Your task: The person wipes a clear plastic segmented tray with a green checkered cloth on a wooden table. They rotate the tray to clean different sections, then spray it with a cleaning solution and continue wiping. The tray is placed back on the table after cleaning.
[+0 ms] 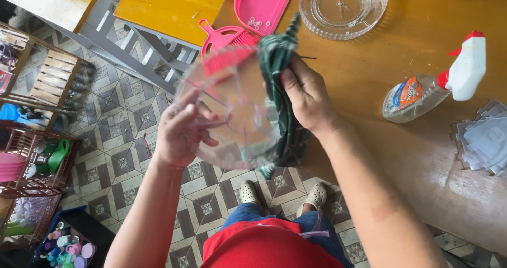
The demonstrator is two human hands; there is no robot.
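- On the wooden desk (380,78) to the right lie a spray bottle (435,83) on its side with a white and red head, a round clear tray (343,6) at the far edge, and a stack of clear plastic pieces (483,138) at the right border.
- A pink dustpan (259,4) with small clear rings in it and a pink brush (227,35) lie at the desk's left corner, just behind the hands.
- A yellow stool (169,6) stands against that corner; wire baskets (31,162) of coloured plastic goods stand at the far left on the tiled floor (127,125).
- The hands work off the desk's near-left edge, over open floor, above the person's own shoes (282,194); nothing lies between the hands and the body.
- The left hand (179,133) has its grip closed on a clear divided plastic dish (229,112), fingers spread over its near side, holding it tilted in the air.
- The right hand (306,96) has its grip clenched on a dark green cloth (282,93), pressed against the dish's right rim; the cloth hangs down past the dish and sticks up above the hand.
- The dish sits between both hands, touching each.
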